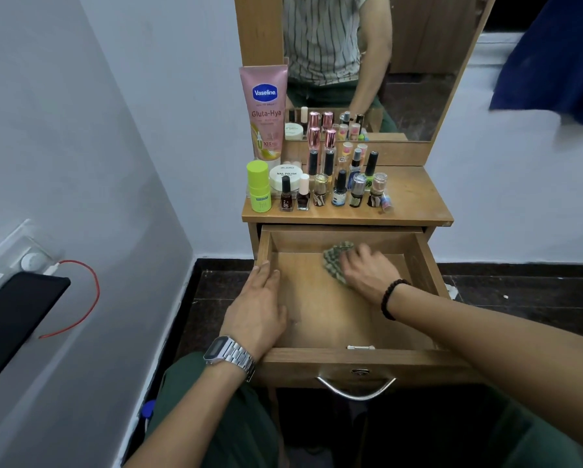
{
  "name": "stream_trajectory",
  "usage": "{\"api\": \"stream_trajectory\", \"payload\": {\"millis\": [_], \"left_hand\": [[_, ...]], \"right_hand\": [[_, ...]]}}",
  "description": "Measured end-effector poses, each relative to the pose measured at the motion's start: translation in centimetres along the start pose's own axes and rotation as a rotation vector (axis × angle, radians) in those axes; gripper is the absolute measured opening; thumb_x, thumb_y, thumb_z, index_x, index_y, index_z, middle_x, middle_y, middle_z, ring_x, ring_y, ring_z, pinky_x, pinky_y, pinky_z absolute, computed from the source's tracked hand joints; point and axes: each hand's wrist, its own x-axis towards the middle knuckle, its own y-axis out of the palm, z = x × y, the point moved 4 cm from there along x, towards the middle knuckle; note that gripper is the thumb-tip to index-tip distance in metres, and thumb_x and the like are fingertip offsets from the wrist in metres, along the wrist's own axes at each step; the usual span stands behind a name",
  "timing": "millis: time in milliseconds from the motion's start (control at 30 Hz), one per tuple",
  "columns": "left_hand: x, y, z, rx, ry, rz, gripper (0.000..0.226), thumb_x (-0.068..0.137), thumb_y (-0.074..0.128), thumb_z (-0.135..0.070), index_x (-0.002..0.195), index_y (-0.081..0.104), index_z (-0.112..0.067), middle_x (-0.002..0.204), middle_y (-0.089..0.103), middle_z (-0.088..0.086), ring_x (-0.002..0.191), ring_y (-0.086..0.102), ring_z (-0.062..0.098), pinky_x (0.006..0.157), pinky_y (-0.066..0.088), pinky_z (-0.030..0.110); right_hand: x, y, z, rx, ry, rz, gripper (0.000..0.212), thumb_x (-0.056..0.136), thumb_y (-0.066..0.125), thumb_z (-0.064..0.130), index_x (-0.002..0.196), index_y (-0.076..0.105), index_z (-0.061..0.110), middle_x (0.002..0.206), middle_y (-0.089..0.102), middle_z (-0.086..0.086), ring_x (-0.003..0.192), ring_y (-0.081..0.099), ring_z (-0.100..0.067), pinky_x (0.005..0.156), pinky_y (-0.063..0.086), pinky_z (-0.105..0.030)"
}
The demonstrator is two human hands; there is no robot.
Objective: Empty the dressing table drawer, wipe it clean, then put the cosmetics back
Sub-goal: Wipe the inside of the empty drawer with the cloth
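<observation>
Both hands were at the pulled-out drawer (347, 358). Left hand (258, 304) lay flat along the drawer's left wall, fingers straight and close together, fingertips reaching toward the far left corner and holding nothing; a silver watch (227, 356) sat on that wrist. Right hand (367, 270) was inside the drawer near the back, palm down with fingers spread and pressed onto a greenish patterned cloth (334, 260). That cloth was bunched under and just left of the fingers, lying on the drawer floor close to the back wall. Blur over the fingers hid exactly how they curled. A black bead bracelet (393, 297) circled the right wrist.

Between the two hands the wooden drawer floor showed bare. Just below the wrists ran the drawer front with a curved metal handle (355, 388).

Beyond the right hand, on the tabletop (415, 201) above the drawer, stood the cosmetics: a row of small nail polish bottles (337, 192), taller pink-capped bottles (321, 152) behind them, a white round jar (286, 177), a lime green bottle (258, 187) at the left end, and a tall pink lotion tube (265, 111) propped against the mirror (401, 79) frame. Well to the left of the left hand, a red cable (92, 298) looped along the wall.
</observation>
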Motion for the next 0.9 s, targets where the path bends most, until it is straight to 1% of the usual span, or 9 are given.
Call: {"api": "stream_trajectory", "payload": {"millis": [167, 267, 333, 400, 500, 633, 767, 833, 900], "left_hand": [[-0.6, 0.2, 0.1, 0.016, -0.011, 0.017, 0.063, 0.092, 0.047, -0.022, 0.149, 0.022, -0.016, 0.160, 0.005, -0.003, 0.146, 0.003, 0.010, 0.112, 0.029, 0.028], [-0.8, -0.1, -0.2, 0.014, -0.017, 0.004, 0.063, 0.091, 0.048, -0.022, 0.149, 0.023, -0.018, 0.159, 0.006, -0.005, 0.146, 0.005, 0.009, 0.109, 0.037, 0.029], [-0.7, -0.3, -0.8, 0.011, -0.011, 0.005, 0.063, 0.092, 0.048, -0.022, 0.149, 0.023, -0.018, 0.159, 0.006, -0.005, 0.146, 0.004, 0.009, 0.110, 0.035, 0.029], [-0.7, -0.2, -1.1, 0.009, -0.006, 0.012, 0.063, 0.092, 0.047, -0.022, 0.149, 0.023, -0.017, 0.160, 0.005, -0.005, 0.146, 0.003, 0.009, 0.111, 0.032, 0.028], [-0.9, -0.2, -1.1, 0.021, 0.003, 0.019, 0.062, 0.093, 0.046, -0.022, 0.150, 0.022, -0.016, 0.160, 0.004, -0.003, 0.146, 0.002, 0.010, 0.112, 0.029, 0.028], [-0.6, -0.4, -1.0, 0.027, 0.006, 0.016, 0.062, 0.093, 0.045, -0.022, 0.150, 0.021, -0.016, 0.160, 0.003, -0.003, 0.146, 0.001, 0.010, 0.113, 0.030, 0.029], [-0.7, -0.2, -1.0, 0.037, -0.002, 0.028, 0.063, 0.093, 0.046, -0.024, 0.150, 0.021, -0.016, 0.160, 0.003, -0.004, 0.146, 0.001, 0.010, 0.112, 0.033, 0.030], [-0.9, 0.0, -1.0, 0.046, -0.015, 0.034, 0.062, 0.093, 0.046, -0.024, 0.150, 0.022, -0.017, 0.160, 0.003, -0.005, 0.146, 0.001, 0.010, 0.107, 0.040, 0.032], [-0.9, -0.1, -1.0, 0.050, -0.017, 0.034, 0.062, 0.093, 0.046, -0.024, 0.150, 0.022, -0.018, 0.160, 0.003, -0.005, 0.146, 0.001, 0.010, 0.104, 0.043, 0.032]], "right_hand": [[-1.4, -1.4, -3.1, 0.268, 0.144, 0.303, 0.022, 0.096, 0.047, 0.017, 0.111, 0.059, 0.007, 0.115, 0.061, -0.013, 0.105, 0.058, -0.029, 0.083, 0.053, -0.037], [-1.3, -3.3, -5.3, 0.620, 0.210, 0.404, 0.013, 0.084, 0.061, 0.023, 0.080, 0.060, 0.011, 0.087, 0.063, -0.009, 0.076, 0.060, -0.023, 0.059, 0.050, -0.028], [-1.5, -3.5, -6.3, 0.876, 0.302, 0.392, 0.021, 0.083, 0.066, 0.026, 0.097, 0.065, 0.010, 0.090, 0.065, -0.008, 0.074, 0.060, -0.019, 0.053, 0.049, -0.025], [-2.1, -3.3, -6.8, 0.969, 0.475, 0.229, 0.036, 0.085, 0.066, 0.030, 0.114, 0.058, 0.011, 0.104, 0.064, -0.010, 0.085, 0.062, -0.022, 0.063, 0.052, -0.029], [-2.7, -2.8, -4.8, 1.097, 0.529, 0.013, 0.031, 0.091, 0.060, 0.025, 0.118, 0.046, 0.017, 0.107, 0.063, -0.006, 0.086, 0.063, -0.021, 0.069, 0.053, -0.032], [-2.3, -2.0, -0.1, 0.751, 0.247, 0.143, 0.057, 0.084, 0.066, 0.034, 0.132, 0.039, 0.020, 0.130, 0.048, -0.008, 0.107, 0.055, -0.029, 0.083, 0.051, -0.038], [-1.0, -1.3, 0.9, 0.687, 0.339, 0.106, 0.054, 0.089, 0.059, 0.030, 0.135, 0.035, 0.014, 0.129, 0.046, -0.015, 0.108, 0.053, -0.038, 0.082, 0.048, -0.042], [-0.6, -0.9, 1.0, 0.833, 0.452, 0.080, 0.044, 0.091, 0.055, 0.032, 0.127, 0.041, 0.011, 0.116, 0.054, -0.015, 0.100, 0.059, -0.037, 0.076, 0.049, -0.040], [-0.8, -0.2, 0.8, 1.286, 0.718, 0.107, 0.041, 0.091, 0.057, 0.037, 0.119, 0.048, 0.008, 0.102, 0.063, -0.011, 0.090, 0.065, -0.030, 0.077, 0.055, -0.040]]}}
